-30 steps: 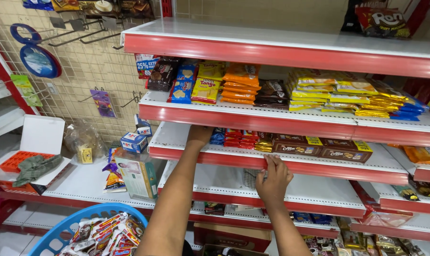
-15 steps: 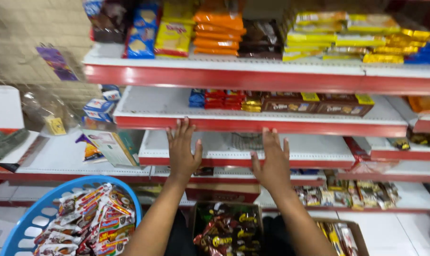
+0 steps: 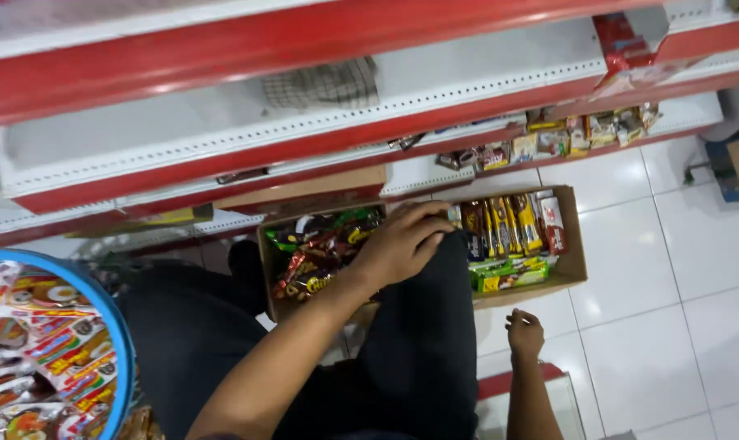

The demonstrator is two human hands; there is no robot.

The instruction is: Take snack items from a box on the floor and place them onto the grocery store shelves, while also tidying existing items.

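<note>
Shelving (image 3: 222,155), red-edged with white perforated decks, spans the far side; a folded checked cloth (image 3: 324,84) lies on one deck.

An open cardboard box (image 3: 571,244) sits on the white tiled floor (image 3: 695,244) below the lowest shelf. Its left half holds loose red, green and brown snack packets (image 3: 316,253); its right half holds yellow and red bars (image 3: 512,228) standing on edge, with green and yellow packs (image 3: 508,273) lying flat in front of them.

A blue basket (image 3: 123,342) at near left is heaped with more wrapped snacks.

The left hand (image 3: 402,240) reaches into the box, fingers curled down over the loose packets; whether it grips one cannot be told. The right hand (image 3: 524,332) hangs loosely curled and empty, near the floor to the right.

Judgement: the packets are light, crinkly and slippery, and crushable. Best taken by the sealed ends or flat sides.
</note>
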